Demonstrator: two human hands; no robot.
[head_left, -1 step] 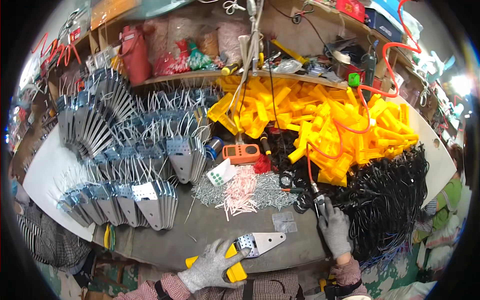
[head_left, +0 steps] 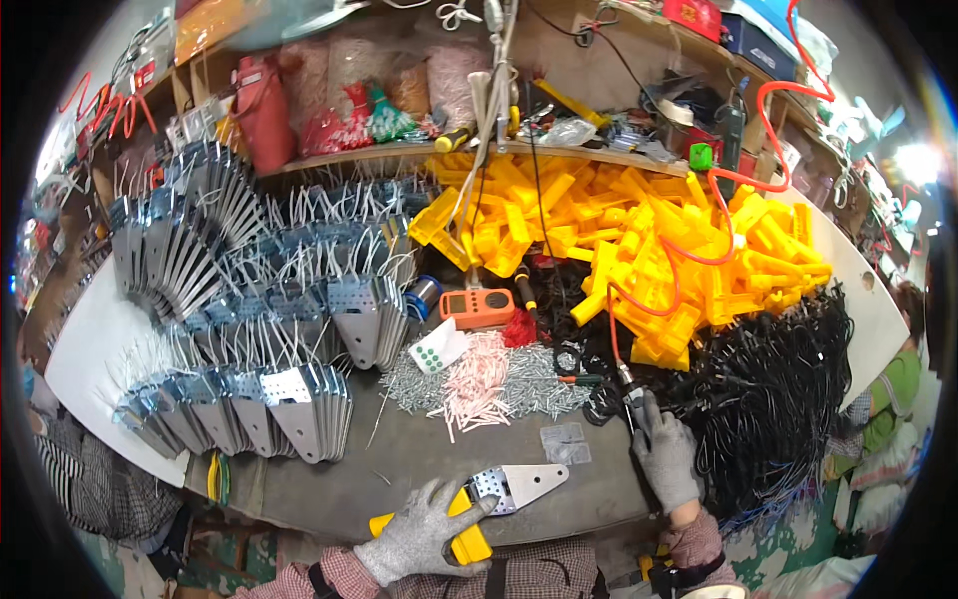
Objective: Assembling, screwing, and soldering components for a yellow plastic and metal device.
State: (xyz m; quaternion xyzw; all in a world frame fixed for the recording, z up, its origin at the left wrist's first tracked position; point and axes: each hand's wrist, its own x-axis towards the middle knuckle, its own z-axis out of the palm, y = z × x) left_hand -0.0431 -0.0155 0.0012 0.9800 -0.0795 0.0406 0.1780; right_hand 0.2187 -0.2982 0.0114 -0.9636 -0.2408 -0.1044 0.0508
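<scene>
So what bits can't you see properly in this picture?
Head view only:
- Yellow part: mostly under the left hand and the metal plate.
- Tool in the right hand: its handle is hidden by the glove.
- Small screws: too tiny to tell one from another.
- Shelf items: bent and blurred toward the rim.

Yellow plastic block (head_left: 467, 544) mostly hidden under the gloved left hand (head_left: 417, 539), small tool tip (head_left: 631, 397) in the right hand (head_left: 667, 459) too small to tell
</scene>
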